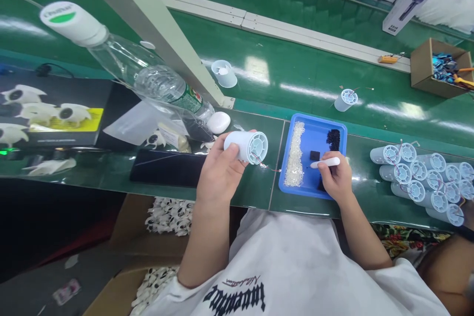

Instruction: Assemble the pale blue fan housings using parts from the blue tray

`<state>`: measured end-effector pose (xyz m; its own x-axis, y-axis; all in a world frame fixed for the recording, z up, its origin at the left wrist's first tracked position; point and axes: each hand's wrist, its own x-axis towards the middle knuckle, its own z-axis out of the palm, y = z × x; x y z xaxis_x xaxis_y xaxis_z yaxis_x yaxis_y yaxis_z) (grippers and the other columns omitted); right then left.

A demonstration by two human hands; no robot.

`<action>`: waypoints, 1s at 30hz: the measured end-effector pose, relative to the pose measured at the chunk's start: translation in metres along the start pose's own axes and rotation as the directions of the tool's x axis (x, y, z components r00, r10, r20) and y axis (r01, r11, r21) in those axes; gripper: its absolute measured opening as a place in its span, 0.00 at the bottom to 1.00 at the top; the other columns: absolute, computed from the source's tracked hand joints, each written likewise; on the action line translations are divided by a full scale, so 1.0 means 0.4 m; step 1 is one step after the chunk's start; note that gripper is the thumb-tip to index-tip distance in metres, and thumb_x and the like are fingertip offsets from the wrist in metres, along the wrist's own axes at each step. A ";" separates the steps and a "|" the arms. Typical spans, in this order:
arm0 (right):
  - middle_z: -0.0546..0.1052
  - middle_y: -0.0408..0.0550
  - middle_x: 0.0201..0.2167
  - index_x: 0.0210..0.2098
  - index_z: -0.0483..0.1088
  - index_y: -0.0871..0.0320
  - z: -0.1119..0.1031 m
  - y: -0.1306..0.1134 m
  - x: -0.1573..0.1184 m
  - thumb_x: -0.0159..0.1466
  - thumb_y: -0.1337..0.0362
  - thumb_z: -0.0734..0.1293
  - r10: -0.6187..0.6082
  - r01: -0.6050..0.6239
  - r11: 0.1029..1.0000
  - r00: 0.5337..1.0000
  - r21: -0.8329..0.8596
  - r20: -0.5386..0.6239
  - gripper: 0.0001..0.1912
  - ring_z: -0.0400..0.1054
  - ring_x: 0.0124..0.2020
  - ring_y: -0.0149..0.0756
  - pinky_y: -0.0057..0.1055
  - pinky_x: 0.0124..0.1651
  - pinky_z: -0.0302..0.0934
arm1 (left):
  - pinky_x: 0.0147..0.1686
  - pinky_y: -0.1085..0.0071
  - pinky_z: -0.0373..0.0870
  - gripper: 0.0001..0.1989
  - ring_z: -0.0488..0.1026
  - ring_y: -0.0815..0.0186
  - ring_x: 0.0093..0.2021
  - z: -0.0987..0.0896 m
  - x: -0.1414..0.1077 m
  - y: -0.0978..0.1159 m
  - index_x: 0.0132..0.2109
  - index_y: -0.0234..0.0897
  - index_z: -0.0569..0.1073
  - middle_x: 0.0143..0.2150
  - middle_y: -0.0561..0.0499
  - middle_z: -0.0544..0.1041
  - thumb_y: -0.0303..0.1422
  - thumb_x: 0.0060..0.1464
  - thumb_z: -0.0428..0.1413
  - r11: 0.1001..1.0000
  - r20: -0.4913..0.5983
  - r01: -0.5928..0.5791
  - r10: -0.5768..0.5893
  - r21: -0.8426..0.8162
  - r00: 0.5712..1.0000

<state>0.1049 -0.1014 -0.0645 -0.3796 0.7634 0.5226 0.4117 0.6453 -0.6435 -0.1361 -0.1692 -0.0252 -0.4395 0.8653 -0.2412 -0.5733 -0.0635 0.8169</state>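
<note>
My left hand [220, 173] is wrapped round a pale blue plastic cylinder [240, 146], its spoked end turned to the right. Thin wires [264, 164] trail out of that end. In my right hand [336, 177] is a white pen-shaped tool [326, 163], its thin dark tip pointing left over a blue tray [314, 193]. Along the tray's left side lies a heap of small clear-white pieces [295, 163]. Small black pieces [333, 139] are piled at its upper right, and a black block [315, 155] sits near the tool.
Several wired pale blue cylinders [431, 177] stand grouped on the right, with one more [346, 100] on the green surface beyond the tray. A pale blue cup [224, 74] stands near a metal post [155, 24]. A water bottle [148, 74] is at left. Another person's arm [448, 261] shows lower right.
</note>
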 end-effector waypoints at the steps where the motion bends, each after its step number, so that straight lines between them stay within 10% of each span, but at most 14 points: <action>1: 0.74 0.44 0.30 0.38 0.65 0.54 0.000 0.000 -0.001 0.69 0.61 0.63 -0.004 0.004 1.000 1.000 -0.005 0.015 0.04 0.71 0.29 0.34 0.30 0.31 0.65 | 0.35 0.72 0.76 0.22 0.77 0.62 0.38 -0.001 -0.001 -0.002 0.38 0.40 0.78 0.36 0.49 0.80 0.45 0.38 0.73 1.000 0.001 0.006 -0.006 0.007 1.000; 14: 0.75 0.46 0.32 0.40 0.66 0.54 -0.011 0.013 0.022 0.68 0.63 0.64 -0.064 0.064 0.994 0.998 -0.083 -0.001 0.02 0.72 0.33 0.37 0.33 0.35 0.68 | 0.30 0.74 0.74 0.18 0.73 0.67 0.30 0.012 -0.004 -0.002 0.34 0.36 0.77 0.31 0.51 0.77 0.43 0.41 0.71 0.999 0.053 0.046 -0.044 -0.029 0.998; 30: 0.74 0.48 0.38 0.49 0.68 0.51 -0.028 -0.140 -0.006 0.65 0.67 0.68 -0.064 0.095 0.941 0.992 0.325 -0.105 0.13 0.72 0.42 0.41 0.41 0.37 0.76 | 0.36 0.69 0.74 0.21 0.74 0.65 0.36 0.065 -0.038 -0.040 0.39 0.38 0.74 0.35 0.52 0.75 0.46 0.44 0.70 0.995 0.090 0.098 -0.100 0.021 0.991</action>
<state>0.0919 -0.1389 -0.0235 -0.3160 0.7195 0.6184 0.0817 0.6700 -0.7379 -0.1022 -0.1684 -0.0211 -0.3161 0.9085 -0.2733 -0.5990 0.0322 0.8001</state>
